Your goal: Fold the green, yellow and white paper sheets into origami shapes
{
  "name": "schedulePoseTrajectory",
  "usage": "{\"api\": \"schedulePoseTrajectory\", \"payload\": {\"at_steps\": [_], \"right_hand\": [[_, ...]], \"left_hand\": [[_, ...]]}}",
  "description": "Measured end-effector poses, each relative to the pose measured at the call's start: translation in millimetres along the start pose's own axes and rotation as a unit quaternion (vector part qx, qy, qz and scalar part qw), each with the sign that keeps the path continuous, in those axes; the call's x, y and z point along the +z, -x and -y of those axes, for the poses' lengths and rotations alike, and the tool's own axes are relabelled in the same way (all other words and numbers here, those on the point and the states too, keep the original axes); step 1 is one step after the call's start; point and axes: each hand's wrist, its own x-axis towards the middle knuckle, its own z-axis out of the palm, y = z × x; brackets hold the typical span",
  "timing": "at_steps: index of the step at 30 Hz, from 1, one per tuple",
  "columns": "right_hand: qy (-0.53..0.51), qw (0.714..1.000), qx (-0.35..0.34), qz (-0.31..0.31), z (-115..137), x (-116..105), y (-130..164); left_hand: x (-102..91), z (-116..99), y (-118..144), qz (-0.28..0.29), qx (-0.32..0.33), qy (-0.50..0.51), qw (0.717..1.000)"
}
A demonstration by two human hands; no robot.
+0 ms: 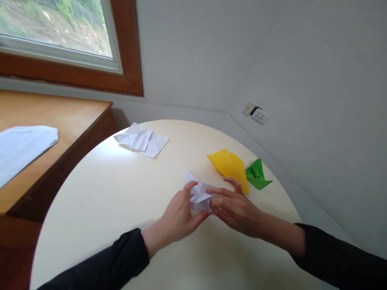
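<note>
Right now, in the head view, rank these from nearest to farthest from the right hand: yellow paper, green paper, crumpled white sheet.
From the right hand:
1. Yellow paper, just beyond the fingertips, slightly right.
2. Green paper, right of the yellow one, near the table's edge.
3. Crumpled white sheet, far left at the table's back.

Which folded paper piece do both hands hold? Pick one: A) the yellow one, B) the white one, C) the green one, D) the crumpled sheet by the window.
B: the left hand and right hand pinch the white folded paper; the yellow folded paper lies untouched beyond it.
</note>
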Motion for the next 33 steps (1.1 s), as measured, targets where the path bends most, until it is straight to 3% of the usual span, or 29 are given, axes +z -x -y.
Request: {"api": "schedulePoseTrajectory", "payload": {"at_steps": [13,18,23,28,33], "right_hand": [[0.029,0.996,0.080,-0.036,-1,0,-6],[-0.035,0.986,0.158,0.045,-7,0,-3],[-0.130,0.953,0.253,0.108,-8,-2,-4],[-0.173,0.940,0.282,0.082,-12,-2,-6],[-0.184,0.935,0.296,0.063,-16,0,-4]], "left_hand": [[-1.9,0,-2,0.041,-0.030,0.026,0.998],[1.7,5,-3,0.045,-0.020,0.026,0.998],[0.5,6,-4,0.079,-0.009,0.035,0.996],[1.2,11,-4,0.113,-0.004,-0.004,0.994],[4.6,18,-2,0.098,0.013,-0.012,0.995]]}}
